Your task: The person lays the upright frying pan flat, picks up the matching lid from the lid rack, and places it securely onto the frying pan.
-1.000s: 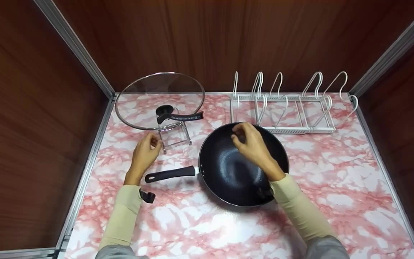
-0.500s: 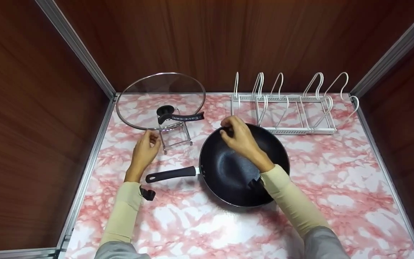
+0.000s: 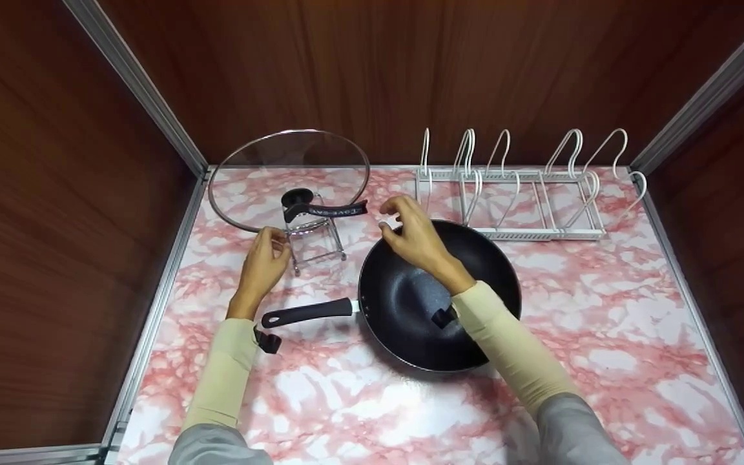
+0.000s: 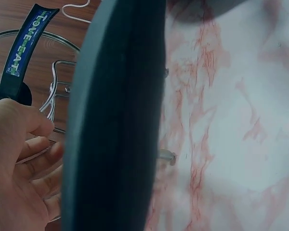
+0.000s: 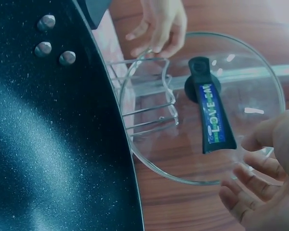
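Note:
A glass lid (image 3: 249, 184) with a metal rim and a black knob handle (image 3: 330, 210) leans upright in a small wire stand (image 3: 318, 259). My left hand (image 3: 262, 266) is at the lid's lower rim beside the stand, its fingers loosely bent; whether they touch the rim I cannot tell. Over the upper-left rim of a black wok (image 3: 404, 323), my right hand (image 3: 416, 240) hovers with curved fingers and nothing between them. In the right wrist view, that hand (image 5: 265, 178) is beside the lid handle (image 5: 214, 115), apart from it.
The wok's black handle (image 3: 307, 313) points left, below my left hand. A white wire rack (image 3: 507, 232) with upright loops stands behind the wok on the right. Brown wood-grain panels (image 3: 372, 77) enclose the red-and-white marbled table (image 3: 372, 413) at the back and sides.
My right hand has moved left and away from me, from over the wok's middle toward the lid. The left hand has moved slightly forward to the lid's lower rim.

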